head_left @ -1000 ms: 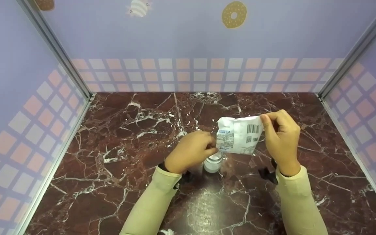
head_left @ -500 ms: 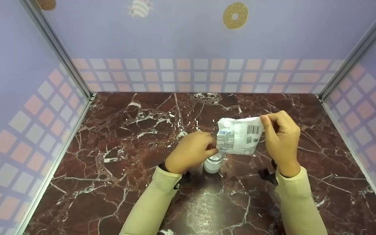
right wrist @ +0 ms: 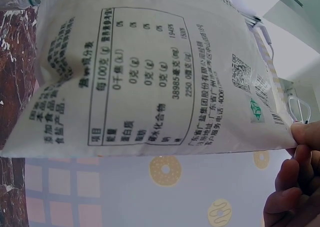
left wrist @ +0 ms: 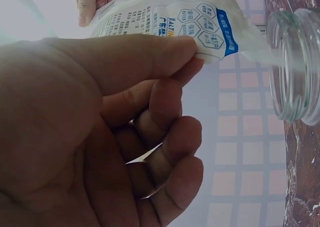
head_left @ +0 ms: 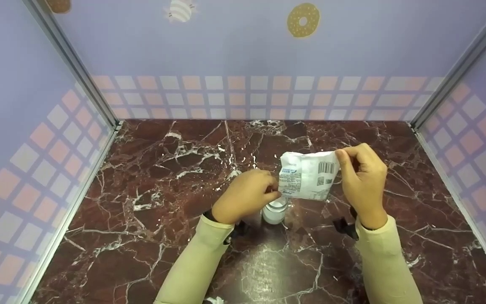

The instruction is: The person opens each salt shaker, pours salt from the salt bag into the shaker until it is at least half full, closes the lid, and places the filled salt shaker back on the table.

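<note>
My left hand (head_left: 249, 196) pinches the soft white printed plastic bag (head_left: 307, 176) near its low corner, just over the small round clear glass jar (left wrist: 287, 72). My right hand (head_left: 365, 181) pinches the high corner. I should tip slowly, so the fine white powder (head_left: 274, 217) lands inside.

Compared with a second ago, barely any change shows: between the fingers of the left hand (head_left: 247, 194) and right hand (head_left: 365, 181), the white bag (head_left: 307, 177) shifts at most very faintly.

creased plastic bag (head_left: 308, 176), smooth glass jar (head_left: 274, 216), glossy marbled tabletop (head_left: 264, 272), matt cloth sleeves (head_left: 195, 258)
</note>
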`<action>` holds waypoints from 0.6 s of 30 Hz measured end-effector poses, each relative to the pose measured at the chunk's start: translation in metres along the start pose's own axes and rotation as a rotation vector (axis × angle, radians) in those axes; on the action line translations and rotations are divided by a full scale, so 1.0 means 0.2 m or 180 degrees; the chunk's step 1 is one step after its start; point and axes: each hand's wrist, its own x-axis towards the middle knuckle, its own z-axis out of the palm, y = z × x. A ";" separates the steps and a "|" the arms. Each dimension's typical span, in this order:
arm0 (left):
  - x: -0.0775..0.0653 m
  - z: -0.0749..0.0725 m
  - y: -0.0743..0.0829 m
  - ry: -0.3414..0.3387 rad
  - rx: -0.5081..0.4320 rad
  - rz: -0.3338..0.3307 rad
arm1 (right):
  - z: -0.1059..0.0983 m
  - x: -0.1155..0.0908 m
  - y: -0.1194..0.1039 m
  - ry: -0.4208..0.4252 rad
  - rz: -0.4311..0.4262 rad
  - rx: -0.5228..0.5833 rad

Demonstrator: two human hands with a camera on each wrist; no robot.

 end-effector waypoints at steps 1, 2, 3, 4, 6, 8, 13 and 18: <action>0.00 0.00 0.00 0.0004 -0.0005 -0.0002 | 0.00 0.00 0.00 0.0000 0.0003 0.0004; 0.00 0.00 0.00 0.0009 -0.0005 0.0000 | 0.00 0.00 0.00 -0.0003 0.0004 0.0012; 0.00 0.00 0.00 0.0017 -0.0001 0.0009 | 0.00 0.00 0.00 -0.0008 0.0006 0.0013; 0.00 0.00 0.00 0.0025 0.0001 0.0017 | 0.00 0.00 -0.01 -0.0011 0.0007 0.0015; 0.00 0.01 -0.01 0.0037 0.0005 0.0028 | 0.00 0.00 -0.01 -0.0020 0.0005 0.0013; 0.00 0.01 -0.01 0.0051 0.0008 0.0039 | 0.00 0.00 -0.02 -0.0024 0.0001 0.0008; 0.00 0.01 -0.01 0.0053 0.0019 0.0042 | 0.00 0.00 -0.02 -0.0006 -0.0003 0.0006; 0.00 0.01 -0.02 0.0062 0.0017 0.0058 | 0.00 0.00 -0.03 -0.0005 -0.0009 0.0027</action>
